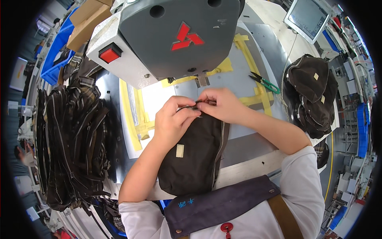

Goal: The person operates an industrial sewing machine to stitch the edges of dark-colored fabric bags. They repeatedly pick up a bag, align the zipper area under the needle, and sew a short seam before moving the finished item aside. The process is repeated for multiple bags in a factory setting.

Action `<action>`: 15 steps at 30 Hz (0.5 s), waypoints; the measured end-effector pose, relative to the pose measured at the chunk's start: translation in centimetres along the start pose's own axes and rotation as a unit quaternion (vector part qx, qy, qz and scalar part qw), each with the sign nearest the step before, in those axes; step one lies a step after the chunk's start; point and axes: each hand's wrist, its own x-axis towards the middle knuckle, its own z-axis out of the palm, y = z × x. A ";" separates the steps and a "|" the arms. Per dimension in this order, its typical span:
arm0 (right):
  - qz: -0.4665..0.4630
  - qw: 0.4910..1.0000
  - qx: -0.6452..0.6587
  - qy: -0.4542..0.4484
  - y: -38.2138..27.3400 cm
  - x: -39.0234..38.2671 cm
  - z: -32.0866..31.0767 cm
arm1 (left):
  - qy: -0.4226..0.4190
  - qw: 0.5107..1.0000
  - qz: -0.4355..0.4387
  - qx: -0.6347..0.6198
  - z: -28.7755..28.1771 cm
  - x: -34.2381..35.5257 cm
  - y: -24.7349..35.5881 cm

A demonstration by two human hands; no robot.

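A dark brown fabric pouch [191, 159] with a metal zipper down its right side and a small cream tag hangs from my hands toward the table's front edge. My left hand [174, 119] pinches the left part of its upper edge. Close beside it, my right hand [221, 104] grips the same edge with fingers and thumb. Just beyond my fingertips is the metal foot [202, 80] of a large grey sewing machine [179, 44]. What exactly lies between my fingertips is partly hidden.
Many dark zippered fabric pieces [71, 143] are piled at the left. Dark pouches [312, 87] are stacked at the right. Green-handled snips [266, 83] lie on the plate with yellow tape [250, 63]. A screen [308, 18] stands back right; a blue bin [55, 59] back left.
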 end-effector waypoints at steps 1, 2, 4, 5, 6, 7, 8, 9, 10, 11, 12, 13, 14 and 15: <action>0.007 1.000 0.022 0.013 0.8 0.4 0.2 | 0.008 0.999 0.032 0.018 0.1 0.1 0.0; 0.015 0.999 0.043 0.025 1.2 0.7 0.3 | 0.010 0.998 0.059 0.035 0.0 0.2 0.0; 0.052 0.994 0.088 0.041 1.4 0.5 0.4 | 0.013 0.991 0.111 0.068 0.0 0.4 0.1; 0.071 0.990 0.110 0.049 1.5 0.5 0.4 | -0.014 0.994 0.072 0.084 -0.1 0.5 0.3; 0.049 0.994 0.082 0.055 1.4 0.3 0.4 | -0.041 0.994 0.033 0.100 0.0 0.6 0.7; 0.024 0.997 0.053 0.058 1.1 0.2 0.5 | -0.067 0.991 -0.006 0.119 -0.2 0.6 1.0; 0.000 0.998 0.025 0.062 0.9 0.0 0.6 | -0.085 0.989 -0.038 0.113 -0.3 0.4 1.1; 0.009 0.998 0.037 0.055 0.7 -0.1 0.7 | -0.104 0.986 -0.069 0.107 -0.4 0.2 1.0; 0.019 0.997 0.049 0.050 0.7 -0.3 0.9 | -0.122 0.983 -0.099 0.099 -0.3 0.1 0.9; 0.029 0.997 0.061 0.045 0.6 -0.5 1.0 | -0.099 0.986 -0.103 0.080 -0.3 0.0 0.9; 0.034 0.998 0.042 0.043 0.2 -0.6 0.9 | -0.075 0.990 -0.107 0.062 -0.2 0.1 0.8; 0.038 0.998 0.023 0.039 -0.6 -0.7 0.8 | -0.051 0.992 -0.111 0.044 -0.2 0.1 0.8; 0.042 0.998 0.004 0.035 -1.0 -0.7 0.7 | -0.043 0.992 -0.108 0.047 -0.2 0.0 0.6; 0.014 0.999 0.022 0.036 -0.7 -0.7 0.9 | -0.035 0.993 -0.104 0.050 -0.1 -0.2 0.4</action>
